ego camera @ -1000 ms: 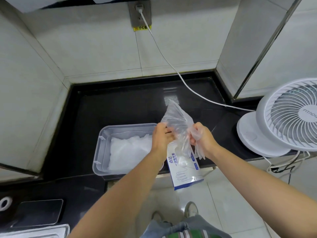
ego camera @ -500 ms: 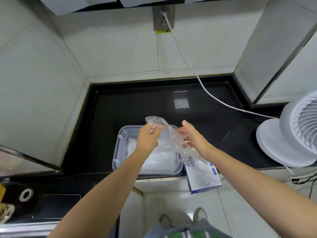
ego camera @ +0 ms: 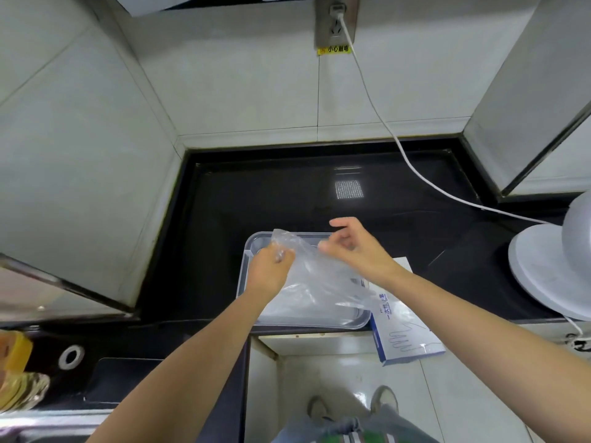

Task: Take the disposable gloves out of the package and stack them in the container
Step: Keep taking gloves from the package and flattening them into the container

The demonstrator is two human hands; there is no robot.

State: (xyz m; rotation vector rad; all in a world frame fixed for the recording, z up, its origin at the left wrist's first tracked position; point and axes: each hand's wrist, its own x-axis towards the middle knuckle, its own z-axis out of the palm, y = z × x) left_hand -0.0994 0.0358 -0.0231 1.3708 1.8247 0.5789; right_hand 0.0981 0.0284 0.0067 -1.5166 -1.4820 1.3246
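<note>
L hand [ego camera: 270, 270] grips glove [ego camera: 315, 284]; pkg [ego camera: 407, 335] reads "一次性".

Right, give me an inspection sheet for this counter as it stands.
Surface: black counter, glossy.
Job's things: clear glove held over the grey container; package beside it, overhanging the edge.
Clutter: white fan at right.
Grips: left hand pinches the glove; right hand above it, hold unclear.
Cables: white cable from wall socket across the counter.
Surroundings: tiled walls, tiled floor.

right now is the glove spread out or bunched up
Spread out: the glove drapes across the container, left hand pinching one end.
</note>
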